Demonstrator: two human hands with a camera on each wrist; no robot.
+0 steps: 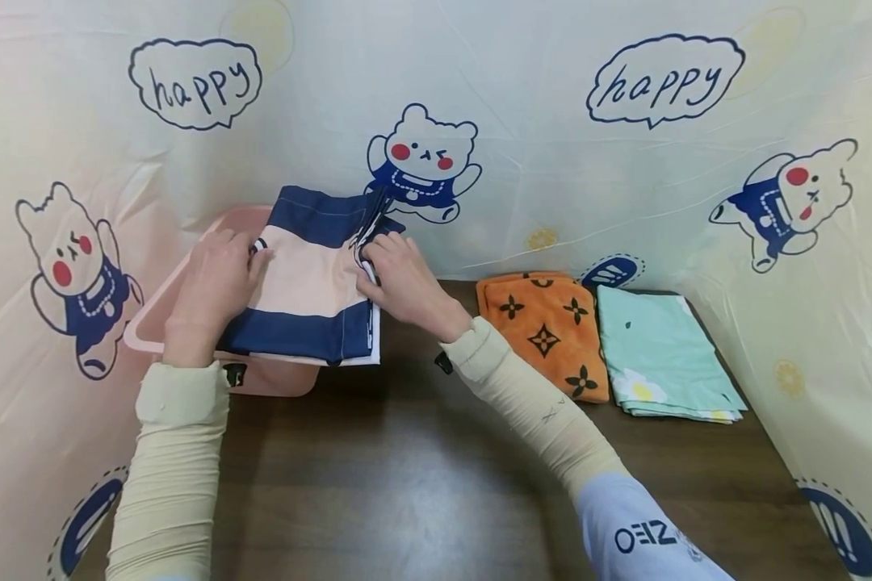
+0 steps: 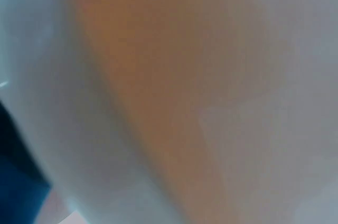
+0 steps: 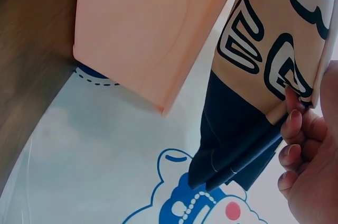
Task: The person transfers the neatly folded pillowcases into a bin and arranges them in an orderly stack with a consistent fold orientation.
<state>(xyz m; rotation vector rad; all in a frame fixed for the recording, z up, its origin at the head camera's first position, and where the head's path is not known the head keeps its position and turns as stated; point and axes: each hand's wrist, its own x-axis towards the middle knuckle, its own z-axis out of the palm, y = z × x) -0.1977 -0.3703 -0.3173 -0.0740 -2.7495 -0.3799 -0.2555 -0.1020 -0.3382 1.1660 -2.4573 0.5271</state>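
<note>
Navy-and-pink cloth [image 1: 308, 274], folded in layers, is spread above the pink plastic bin [image 1: 283, 381] at the far left of the brown wood-grain table [image 1: 378, 484]; whether it rests on the rim cannot be told. Left hand [image 1: 221, 278] holds the cloth's left edge, thumb over the top and nearly closed against the fingers, its view from the wrist being too blurred to help. Right hand [image 1: 405, 278] pinches the gathered right edge, fingers curled with no gap showing; the right wrist view shows dark-outlined lettering printed on the fabric and navy folds hanging beside the fingers. Right of the hands, near the far edge, lie a folded orange cloth [image 1: 545, 347] with dark flower motifs and, just beside it, a folded mint-green cloth [image 1: 661, 347] with a daisy print. Behind them hangs a pale sheet [image 1: 523, 186] printed with bears and "happy".
</note>
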